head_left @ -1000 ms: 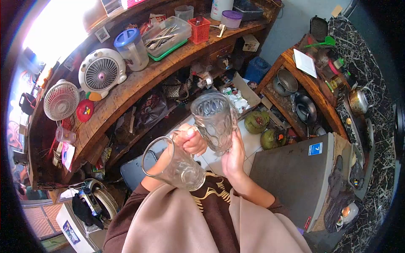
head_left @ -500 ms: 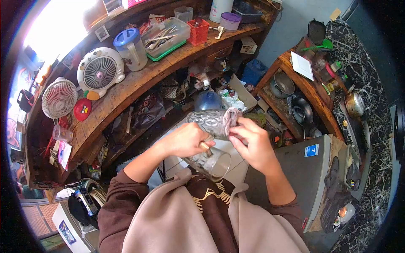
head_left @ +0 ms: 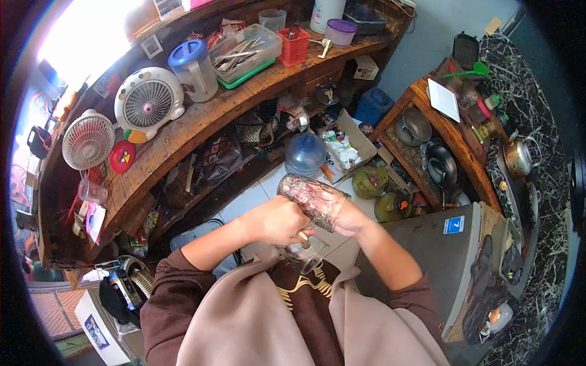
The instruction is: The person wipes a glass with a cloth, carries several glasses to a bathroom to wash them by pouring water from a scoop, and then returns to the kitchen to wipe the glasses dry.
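My left hand (head_left: 282, 221) is closed around the handle area of two clear glass mugs. The upper glass mug (head_left: 292, 185) is tilted, its mouth toward my right hand. Below the fist hangs the lower glass mug (head_left: 312, 251), with a tan handle piece (head_left: 303, 236) showing by my fingers. My right hand (head_left: 347, 218) reaches into the mouth of the upper mug. Through the glass, a crumpled greyish-pink cloth (head_left: 311, 194) shows with the fingers, blurred by the patterned wall.
A wooden counter (head_left: 241, 94) curves along the left with a fan (head_left: 149, 107), a blue-lidded jug (head_left: 194, 73) and a plastic box (head_left: 247, 58). On the floor are a blue water jug (head_left: 305, 155) and green coconuts (head_left: 370, 182). A grey fridge (head_left: 415, 244) stands to the right.
My right hand has gone from holding the cloth at the upper mug's rim to inside the mug. Both mugs have turned, the upper one now slanting down to the right.
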{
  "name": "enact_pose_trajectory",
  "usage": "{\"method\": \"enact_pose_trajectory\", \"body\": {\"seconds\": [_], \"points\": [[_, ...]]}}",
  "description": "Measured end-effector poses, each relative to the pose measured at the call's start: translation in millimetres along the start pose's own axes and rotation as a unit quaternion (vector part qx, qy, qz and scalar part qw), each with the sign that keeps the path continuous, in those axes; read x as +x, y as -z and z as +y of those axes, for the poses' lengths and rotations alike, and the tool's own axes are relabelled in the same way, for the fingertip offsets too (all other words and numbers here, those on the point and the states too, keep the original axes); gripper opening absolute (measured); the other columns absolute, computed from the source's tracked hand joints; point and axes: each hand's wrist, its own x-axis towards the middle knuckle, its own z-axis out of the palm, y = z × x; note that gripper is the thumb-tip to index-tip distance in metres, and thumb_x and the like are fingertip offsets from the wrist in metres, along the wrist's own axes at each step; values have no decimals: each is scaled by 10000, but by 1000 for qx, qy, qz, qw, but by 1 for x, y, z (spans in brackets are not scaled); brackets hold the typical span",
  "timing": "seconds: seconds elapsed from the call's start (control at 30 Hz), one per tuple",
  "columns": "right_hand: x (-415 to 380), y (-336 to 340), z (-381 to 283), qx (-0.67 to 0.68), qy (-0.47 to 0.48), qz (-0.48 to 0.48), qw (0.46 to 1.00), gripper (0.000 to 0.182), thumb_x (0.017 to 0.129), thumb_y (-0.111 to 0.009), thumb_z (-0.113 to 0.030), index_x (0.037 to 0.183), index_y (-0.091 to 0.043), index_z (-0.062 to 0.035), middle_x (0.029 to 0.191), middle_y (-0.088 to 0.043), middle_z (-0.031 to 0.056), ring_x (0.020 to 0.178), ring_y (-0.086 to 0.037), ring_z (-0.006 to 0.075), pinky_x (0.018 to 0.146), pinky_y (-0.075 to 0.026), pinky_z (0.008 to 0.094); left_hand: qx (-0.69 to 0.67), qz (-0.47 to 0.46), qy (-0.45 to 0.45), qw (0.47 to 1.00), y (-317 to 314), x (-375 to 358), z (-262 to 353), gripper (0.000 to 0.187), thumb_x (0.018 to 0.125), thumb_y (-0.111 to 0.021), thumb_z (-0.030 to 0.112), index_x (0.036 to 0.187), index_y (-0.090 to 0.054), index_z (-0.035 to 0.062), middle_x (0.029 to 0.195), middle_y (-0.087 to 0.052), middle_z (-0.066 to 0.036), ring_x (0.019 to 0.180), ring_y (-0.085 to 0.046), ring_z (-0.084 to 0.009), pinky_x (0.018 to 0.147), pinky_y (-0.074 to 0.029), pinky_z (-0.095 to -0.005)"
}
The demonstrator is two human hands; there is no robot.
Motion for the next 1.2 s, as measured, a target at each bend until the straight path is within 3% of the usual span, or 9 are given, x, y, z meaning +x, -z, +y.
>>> {"method": "enact_pose_trajectory", "body": {"seconds": [0.2,0.37,0.5,0.6,0.77,0.83,1.03,1.13,1.2], "points": [[0,7,10,-630,159,-29,759,406,817,-457,-89,1202,-353,-17,1202,-402,110,1121,-382,204,922,-331,299,35,-32,-24,999,0,-3,-4,326,725,-552,256,491,-468,46,464,-480,-108,453,-496,-287,456,-412,-377],[1,3,6,-77,-3,79,994,377,822,-376,-66,1193,-355,1,1189,-412,123,1088,-417,204,919,-342,319,33,4,-35,999,2,-2,-18,323,725,-552,259,490,-466,53,454,-466,-95,442,-486,-282,444,-404,-373],[5,8,13,494,-73,167,850,404,751,-451,-15,1152,-405,-5,1109,-483,124,1023,-477,199,892,-368,296,46,0,-36,998,6,3,-40,311,718,-550,247,487,-464,58,458,-472,-95,453,-490,-285,454,-403,-373],[13,18,-2,-86,-54,117,988,379,766,-444,-12,1142,-394,-15,1155,-452,109,1074,-439,215,912,-340,299,67,-15,-54,996,13,8,-52,313,713,-550,253,481,-468,60,451,-476,-97,454,-492,-286,450,-406,-366],[44,51,-3,-446,76,16,892,453,799,-454,-34,1227,-305,-35,1237,-365,104,1125,-374,178,943,-304,278,42,-40,-111,992,30,38,-86,335,734,-542,273,492,-483,48,459,-483,-107,447,-502,-280,453,-417,-372],[49,60,2,323,-108,159,926,458,804,-430,-16,1239,-289,-21,1238,-371,92,1121,-383,177,942,-309,279,25,-21,-121,992,29,55,-97,337,734,-548,274,495,-483,45,466,-483,-117,450,-500,-289,453,-413,-373],[43,119,-12,367,-80,297,878,248,797,-441,-29,1043,-459,4,1029,-505,111,864,-511,151,721,-410,263,-74,-6,-8,997,23,121,-148,315,740,-549,230,512,-479,23,476,-465,-153,445,-473,-321,439,-377,-387],[43,156,-20,-418,73,417,804,143,753,-535,-69,831,-426,-21,675,-531,80,581,-500,103,513,-397,263,-82,-3,76,994,20,167,-162,306,743,-547,234,552,-501,0,495,-466,-183,466,-465,-344,445,-374,-390],[31,185,-20,-295,61,455,838,171,737,-558,-84,820,-424,-17,647,-512,76,576,-500,116,517,-401,265,-88,50,153,983,13,202,-175,296,748,-550,222,572,-512,-12,478,-417,-186,408,-451,-273,422,-354,-355]]}}
